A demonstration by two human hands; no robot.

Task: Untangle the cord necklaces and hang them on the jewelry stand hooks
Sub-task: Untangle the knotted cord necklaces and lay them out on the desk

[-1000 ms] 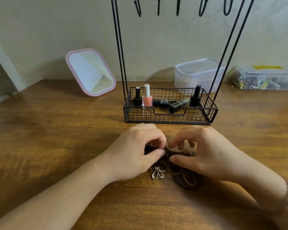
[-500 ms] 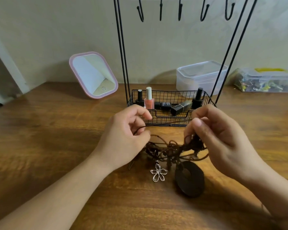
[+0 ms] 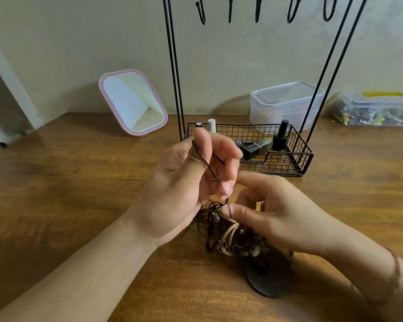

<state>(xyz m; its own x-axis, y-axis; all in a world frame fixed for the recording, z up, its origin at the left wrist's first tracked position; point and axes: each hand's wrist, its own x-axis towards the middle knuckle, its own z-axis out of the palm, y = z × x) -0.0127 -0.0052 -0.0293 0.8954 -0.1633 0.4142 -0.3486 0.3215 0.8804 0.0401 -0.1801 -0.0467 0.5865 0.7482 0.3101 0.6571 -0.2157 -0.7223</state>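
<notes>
Left hand (image 3: pixel 191 180) raised, fingers curled round one braided cord (image 3: pixel 207 167), lifted clear to draw it out of the knot. Right hand (image 3: pixel 282 217) lower, pinching a strand at the tangle (image 3: pixel 223 231) to hold the mass down against that pull. Tangle on table (image 3: pixel 68 194), near of the stand (image 3: pixel 286 159); dark disc pendant (image 3: pixel 268 275) resting at its near edge. Hooks (image 3: pixel 293 10) above, far side, all bare. Untangling judged barely begun; nothing hung.
</notes>
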